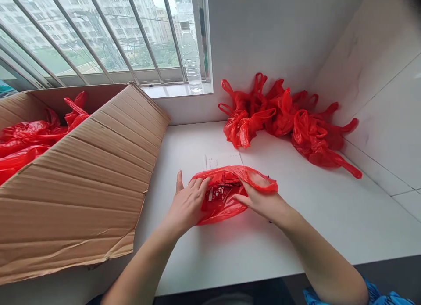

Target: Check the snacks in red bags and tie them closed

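Observation:
A red plastic bag (220,217) lies on the white countertop in front of me with its mouth spread wide. Dark red printed packets (222,191) show inside it, partly covered by the film. My left hand (189,202) rests on the bag's left rim, fingers stretched out and one finger raised apart from the others. Into the right side of the mouth reaches my right hand (258,199), thumb and fingers apart. Red film covers part of its fingers, and the thumb is close to the packets.
A large cardboard box (82,177) with red bags (33,136) stands at the left. Several knotted red bags (283,116) are heaped by the back wall at right. A clear bottle (191,59) stands on the sill by the barred window. Behind my bag lies a paper (223,159).

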{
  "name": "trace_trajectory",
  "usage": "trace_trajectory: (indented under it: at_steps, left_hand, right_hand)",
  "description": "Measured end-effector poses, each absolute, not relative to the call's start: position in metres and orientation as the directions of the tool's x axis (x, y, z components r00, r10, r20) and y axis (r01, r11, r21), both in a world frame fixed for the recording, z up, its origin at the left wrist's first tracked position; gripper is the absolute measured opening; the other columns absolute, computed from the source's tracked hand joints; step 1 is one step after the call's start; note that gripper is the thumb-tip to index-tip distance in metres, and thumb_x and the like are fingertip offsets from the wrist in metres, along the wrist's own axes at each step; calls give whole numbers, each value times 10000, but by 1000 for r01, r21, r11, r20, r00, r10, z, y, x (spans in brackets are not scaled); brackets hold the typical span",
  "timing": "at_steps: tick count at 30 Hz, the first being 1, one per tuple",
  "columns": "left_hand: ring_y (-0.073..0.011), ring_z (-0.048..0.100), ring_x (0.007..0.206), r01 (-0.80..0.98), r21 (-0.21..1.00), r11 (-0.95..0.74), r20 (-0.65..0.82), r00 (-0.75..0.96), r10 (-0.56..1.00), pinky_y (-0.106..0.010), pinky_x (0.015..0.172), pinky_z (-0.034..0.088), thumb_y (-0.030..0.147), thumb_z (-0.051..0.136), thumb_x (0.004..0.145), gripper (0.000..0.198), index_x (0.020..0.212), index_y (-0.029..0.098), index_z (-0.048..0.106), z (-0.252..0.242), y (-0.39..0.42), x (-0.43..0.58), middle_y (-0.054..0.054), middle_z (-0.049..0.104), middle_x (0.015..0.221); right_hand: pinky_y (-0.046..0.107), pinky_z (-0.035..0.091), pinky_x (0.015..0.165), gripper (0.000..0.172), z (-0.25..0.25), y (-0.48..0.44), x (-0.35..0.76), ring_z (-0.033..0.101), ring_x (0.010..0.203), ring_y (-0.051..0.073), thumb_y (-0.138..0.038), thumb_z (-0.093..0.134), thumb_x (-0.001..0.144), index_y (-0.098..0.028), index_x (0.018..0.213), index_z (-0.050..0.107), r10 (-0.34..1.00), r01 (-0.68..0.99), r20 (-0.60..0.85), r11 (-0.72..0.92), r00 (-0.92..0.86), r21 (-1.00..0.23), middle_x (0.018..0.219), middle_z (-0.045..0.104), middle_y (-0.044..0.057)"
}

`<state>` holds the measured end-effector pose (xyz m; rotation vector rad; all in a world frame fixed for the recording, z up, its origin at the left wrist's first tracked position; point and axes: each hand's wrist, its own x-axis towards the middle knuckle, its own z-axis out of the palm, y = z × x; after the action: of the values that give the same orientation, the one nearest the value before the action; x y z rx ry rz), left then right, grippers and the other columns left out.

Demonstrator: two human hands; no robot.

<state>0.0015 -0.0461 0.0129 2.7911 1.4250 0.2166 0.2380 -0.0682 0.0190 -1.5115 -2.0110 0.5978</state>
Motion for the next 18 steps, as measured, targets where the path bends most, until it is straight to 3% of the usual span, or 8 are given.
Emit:
trace_trajectory:
  at_steps: [3, 5, 7, 10, 14, 18]
  left_hand:
    - [-296, 581, 1195, 749, 135, -649, 125, 637, 761, -708, 1163, -69, 197, 667, 763, 726, 1436, 226, 394, 13, -39, -2, -113, 613, 1292]
    - [-293, 555, 1237, 707, 159, -689, 146, 673, 725, -680, 1184, -37, 280, 677, 816, 659, 1427, 266, 431, 18, -37, 0, -96, 601, 1329]
    - [-272, 558, 1221, 693, 163, -703, 211, 671, 711, -627, 1209, 35, 357, 637, 887, 452, 1324, 292, 543, 24, -37, 4, -55, 648, 1253]
    - [-231, 601, 1080, 707, 138, -693, 289, 641, 711, -533, 1192, 189, 330, 576, 944, 174, 1088, 285, 660, 27, -39, 11, -7, 709, 1006]
    - [-222, 607, 902, 740, 113, -663, 222, 632, 743, -505, 1077, 335, 272, 660, 872, 159, 1030, 250, 663, 15, -38, 19, -18, 695, 885]
    - [-213, 607, 863, 762, 148, -631, 252, 587, 769, -506, 1084, 324, 248, 639, 874, 128, 1001, 246, 655, 6, -35, 20, -7, 687, 822]
  right_hand:
    - [389, 558, 680, 636, 18, -66, 247, 686, 873, 295, -271, 704, 772, -254, 1384, 533, 970, 771, -42, 164, -240, -615, 1024, 689, 98]
    - [352, 555, 616, 713, 21, -65, 252, 697, 873, 286, -338, 678, 813, -274, 1477, 426, 962, 786, -124, 122, -245, -606, 1073, 688, 101]
    - [370, 570, 661, 612, 25, -63, 255, 682, 1001, 315, -414, 632, 863, -284, 1440, 472, 977, 799, -57, 134, -206, -586, 1150, 676, 111]
    - [429, 578, 806, 410, 30, -58, 256, 639, 1135, 320, -395, 555, 931, -297, 1329, 559, 983, 783, 122, 185, -139, -593, 1191, 680, 88]
    - [435, 568, 918, 335, 28, -56, 251, 661, 1113, 252, -283, 521, 957, -314, 1290, 550, 966, 672, 131, 250, -223, -697, 1233, 682, 35]
    - [405, 560, 956, 341, 21, -57, 242, 645, 1126, 214, -202, 565, 922, -315, 1244, 565, 909, 594, 121, 357, -399, -721, 1238, 656, 15]
